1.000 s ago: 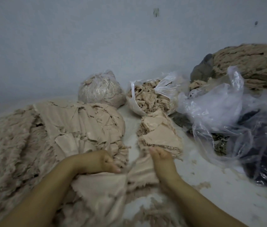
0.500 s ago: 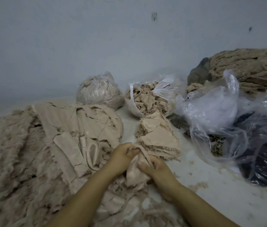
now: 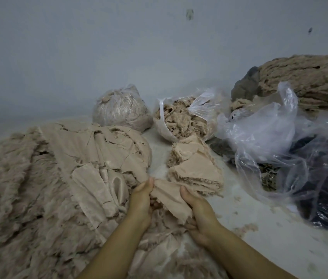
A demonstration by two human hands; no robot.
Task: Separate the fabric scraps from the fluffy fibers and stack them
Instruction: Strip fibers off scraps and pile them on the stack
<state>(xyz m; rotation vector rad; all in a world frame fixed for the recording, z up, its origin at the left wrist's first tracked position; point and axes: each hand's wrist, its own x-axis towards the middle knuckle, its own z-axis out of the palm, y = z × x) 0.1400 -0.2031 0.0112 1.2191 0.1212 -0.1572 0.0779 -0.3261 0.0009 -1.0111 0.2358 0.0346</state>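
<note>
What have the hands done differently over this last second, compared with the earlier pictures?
A second ago both hands lay apart, pressing flat on the cloth. They then came together, bunched up one fabric scrap, and now the left hand and right hand grip it by its two ends, spread between them. The stack of scraps, the big fluffy pile and the plastic bags stayed put.

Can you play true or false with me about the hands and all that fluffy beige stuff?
1. Both hands hold one beige fabric scrap. True.
2. The left hand is empty. False: it grips the scrap, as does the right hand.
3. A small stack of scraps lies just beyond the hands. True.
4. The open bag of fibers sits left of the tied bag. False: it sits to its right.
</note>
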